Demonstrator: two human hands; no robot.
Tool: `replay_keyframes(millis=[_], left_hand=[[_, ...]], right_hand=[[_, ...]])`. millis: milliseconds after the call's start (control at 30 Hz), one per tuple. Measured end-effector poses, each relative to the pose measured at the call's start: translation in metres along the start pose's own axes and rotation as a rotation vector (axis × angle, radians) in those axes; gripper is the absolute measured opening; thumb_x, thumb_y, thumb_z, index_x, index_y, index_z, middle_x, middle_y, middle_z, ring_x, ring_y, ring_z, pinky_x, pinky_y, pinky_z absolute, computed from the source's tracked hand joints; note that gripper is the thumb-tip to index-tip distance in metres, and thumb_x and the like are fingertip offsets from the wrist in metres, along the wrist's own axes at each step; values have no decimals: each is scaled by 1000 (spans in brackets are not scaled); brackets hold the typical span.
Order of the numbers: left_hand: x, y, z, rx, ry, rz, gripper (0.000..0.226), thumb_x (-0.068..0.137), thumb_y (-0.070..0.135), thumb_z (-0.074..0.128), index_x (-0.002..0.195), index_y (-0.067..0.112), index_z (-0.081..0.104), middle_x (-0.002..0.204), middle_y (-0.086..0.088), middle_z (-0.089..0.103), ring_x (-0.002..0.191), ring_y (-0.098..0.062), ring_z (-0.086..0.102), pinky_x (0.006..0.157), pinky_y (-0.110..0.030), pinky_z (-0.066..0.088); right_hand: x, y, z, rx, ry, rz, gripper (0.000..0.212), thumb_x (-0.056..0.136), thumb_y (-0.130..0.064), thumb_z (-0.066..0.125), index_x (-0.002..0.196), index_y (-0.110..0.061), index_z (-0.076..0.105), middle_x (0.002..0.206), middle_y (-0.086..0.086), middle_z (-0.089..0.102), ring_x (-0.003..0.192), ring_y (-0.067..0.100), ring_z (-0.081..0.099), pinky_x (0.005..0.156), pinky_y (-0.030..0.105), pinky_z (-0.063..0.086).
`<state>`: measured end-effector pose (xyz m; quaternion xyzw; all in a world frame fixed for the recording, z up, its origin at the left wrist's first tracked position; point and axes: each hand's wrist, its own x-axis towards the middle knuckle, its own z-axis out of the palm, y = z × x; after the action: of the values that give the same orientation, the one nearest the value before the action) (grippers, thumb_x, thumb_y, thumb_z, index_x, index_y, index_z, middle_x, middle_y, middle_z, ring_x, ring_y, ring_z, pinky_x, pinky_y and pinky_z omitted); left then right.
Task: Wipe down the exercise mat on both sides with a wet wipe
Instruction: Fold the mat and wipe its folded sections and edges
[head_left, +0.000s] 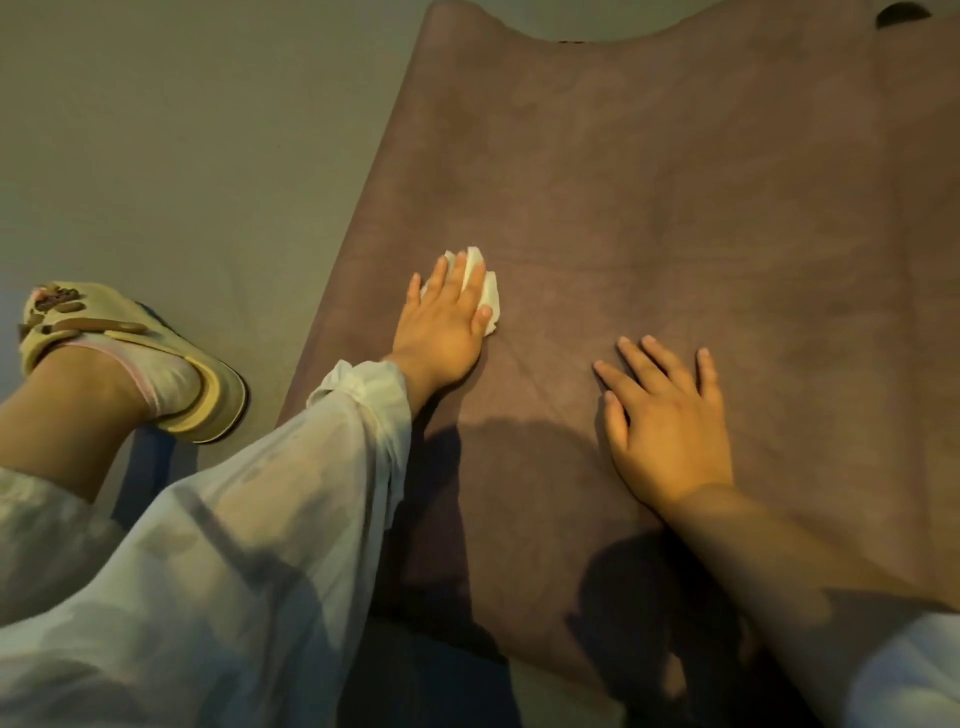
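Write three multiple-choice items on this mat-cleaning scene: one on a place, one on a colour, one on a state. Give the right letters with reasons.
1. Where does the crumpled white wet wipe lie?
A. under the left hand, near the left edge of the flat brown exercise mat
B. on the grey floor
C. under the right hand

2. What colour is the sandal on the foot beside the mat?
A. black
B. pale yellow
C. red

3. How is the right hand posed?
A. clenched in a fist
B. pinching the wipe
C. flat on the mat, fingers spread

Key: 1 A, the wipe peeks out past the left hand's fingers; 2 B, its sole and straps look pale yellow; 3 C, its palm rests on the mat and it holds nothing.
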<state>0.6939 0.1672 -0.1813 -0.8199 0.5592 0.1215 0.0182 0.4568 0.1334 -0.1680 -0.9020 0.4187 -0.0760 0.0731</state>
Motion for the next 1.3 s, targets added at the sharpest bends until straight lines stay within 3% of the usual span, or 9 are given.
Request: replay_keyframes(millis=[200,300,467,667,800,933,1067,1200,1300], left_hand=[[-116,-6,16,69,-148,344,59,99,35,30,150,18,8,158,-5,3,145,-24,-3,115,-40,2],[-180,-24,19,195,-160,440,60,92,38,33,146,13,28,151,-11,29,138,-29,21,110,-45,25],[-208,-58,10,270,-157,281,60,98,44,16,140,9,41,143,-13,43,130,-33,41,109,-39,13],[-202,-27,36,-13,-66,-339,59,97,40,10,146,20,-17,155,0,-20,141,-16,-21,111,-36,-17],[-211,36,45,-94,-96,-166,61,98,34,19,144,23,-20,143,4,-36,144,-23,-15,112,-37,-13],[-246,110,48,-83,-213,154,60,86,38,30,140,15,40,147,-5,38,132,-24,42,103,-44,37],[-252,116,49,-108,-223,193,58,85,42,33,137,19,47,142,1,47,128,-14,47,105,-34,35],[-224,57,45,-23,-158,-11,61,95,37,15,143,25,-21,154,6,-22,145,-13,-10,113,-34,-13],[-198,16,36,8,-110,-346,61,98,32,16,147,18,-20,156,1,-19,143,-16,-16,113,-40,-12]], right_hand=[[-3,-1,-1,9,-3,-5,44,88,-30,39,121,-18,64,137,7,53,133,25,41,112,50,12],[-3,-1,-2,2,-22,-7,46,88,-31,36,124,-19,62,139,6,51,134,24,38,112,50,10],[-2,0,-2,-14,-44,-14,49,90,-33,30,128,-20,58,143,5,47,137,23,33,113,48,5],[-3,1,-3,6,-42,-14,41,95,-29,37,128,-19,58,143,6,46,138,24,31,114,49,4],[-3,1,-3,11,-51,-14,38,96,-28,41,130,-20,57,145,5,44,139,22,28,114,48,2],[-3,1,-5,6,-71,-13,40,97,-30,37,132,-22,54,147,3,41,141,20,25,114,47,1],[-3,1,-6,12,-82,-11,41,97,-30,35,134,-22,52,149,1,39,141,19,22,115,47,1],[-3,1,-6,27,-67,-16,41,97,-30,36,133,-22,53,148,2,39,141,19,23,115,47,1],[-4,1,-6,44,-51,-18,40,97,-29,38,132,-21,54,147,3,41,141,20,25,115,47,1]])
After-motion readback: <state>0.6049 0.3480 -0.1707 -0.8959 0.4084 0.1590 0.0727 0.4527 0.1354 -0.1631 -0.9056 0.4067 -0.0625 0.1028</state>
